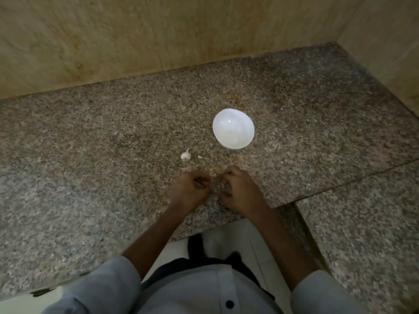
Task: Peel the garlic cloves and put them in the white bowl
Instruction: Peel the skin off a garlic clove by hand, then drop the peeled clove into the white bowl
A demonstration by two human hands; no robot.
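A white bowl (233,128) stands on the speckled granite counter (90,155), and I see nothing inside it. A small garlic bulb (186,155) lies left of and nearer than the bowl, with a loose clove or skin piece (200,157) beside it. My left hand (189,189) and my right hand (238,189) hover close together near the counter's front edge, fingers curled. A small pale garlic piece (223,185) shows between my right fingers. What my left fingers pinch is too small to make out.
Bits of garlic skin (212,172) lie scattered on the counter just beyond my hands. A tiled wall (136,41) backs the counter, and a side wall closes the right. The counter steps around a notch where I stand.
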